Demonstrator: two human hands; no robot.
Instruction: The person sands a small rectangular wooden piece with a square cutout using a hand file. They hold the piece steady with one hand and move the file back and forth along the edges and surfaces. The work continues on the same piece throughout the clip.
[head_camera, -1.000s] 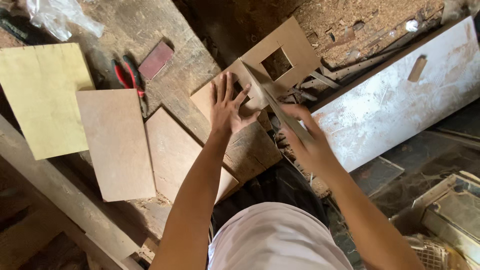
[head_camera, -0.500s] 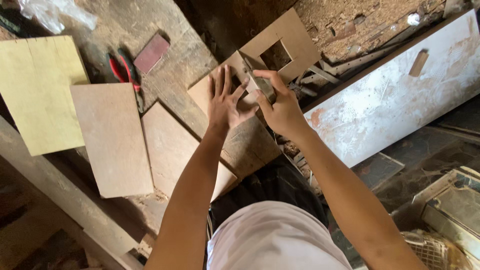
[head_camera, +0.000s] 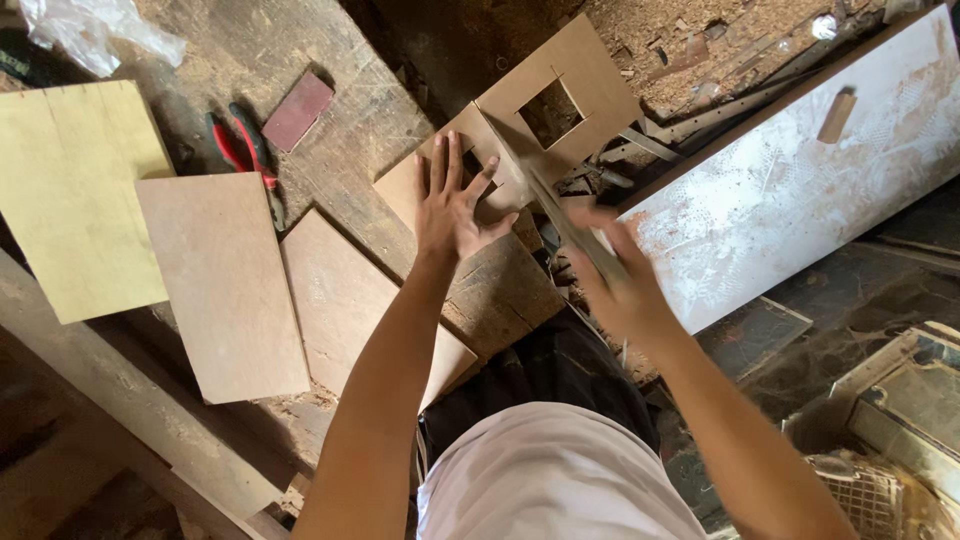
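At frame centre, my left hand lies flat, fingers spread, pinning a thin brown board with a square cut-out to the sawdust-covered wooden workbench. My right hand, blurred, is closed around a long narrow saw blade, whose axis runs diagonally from that hand up-left across the board.

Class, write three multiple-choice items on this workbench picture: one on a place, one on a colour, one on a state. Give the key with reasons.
1. Where do the pliers lie?
A. beside the sanding block
B. on the white panel
C. in a hand

2. What colour are the plier handles?
A. blue
B. red and black
C. green

3. How does the left hand rest?
A. fisted
B. flat, fingers spread
C. raised off

Key: A, they lie just left of the block; B, both colours show; B, the palm presses the cut-out board.
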